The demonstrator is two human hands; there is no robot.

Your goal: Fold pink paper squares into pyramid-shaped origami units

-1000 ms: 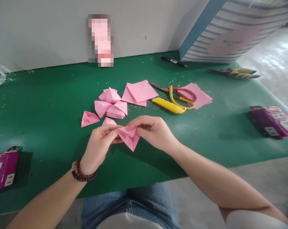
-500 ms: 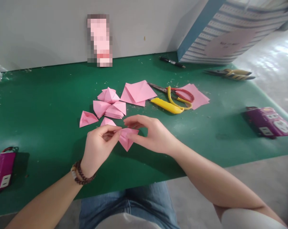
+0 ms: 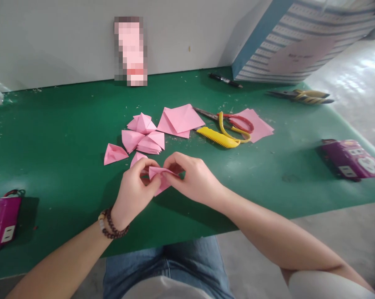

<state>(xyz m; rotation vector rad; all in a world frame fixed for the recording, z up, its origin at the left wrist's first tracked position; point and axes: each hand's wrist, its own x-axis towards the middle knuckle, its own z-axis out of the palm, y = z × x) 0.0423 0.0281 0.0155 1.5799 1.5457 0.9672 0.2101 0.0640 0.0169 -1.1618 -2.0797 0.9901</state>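
Observation:
Between my two hands is a small piece of folded pink paper (image 3: 160, 187), held just above the green tabletop. My left hand (image 3: 137, 182) pinches its left side with thumb and fingers, and a beaded bracelet circles that wrist. The right side is gripped by my right hand (image 3: 187, 176), its thumb pressed on the near face. Just beyond my hands lies a cluster of folded pink pieces (image 3: 142, 124), with one open-sided folded piece (image 3: 115, 154) apart to the left. Another folded piece (image 3: 137, 158) is partly hidden behind my left hand.
Pink paper sheets (image 3: 183, 118) lie behind, beside red-handled scissors (image 3: 242, 121) and a yellow-handled tool (image 3: 218, 137). More sheets sit under the scissors. A pen (image 3: 225, 80), pliers (image 3: 299, 96), purple boxes (image 3: 352, 160) at both sides and a striped box (image 3: 287, 45) surround them.
My right hand has closed in on the paper and now grips its right side. The paper has turned and tilted between both hands. My left hand has shifted slightly right.

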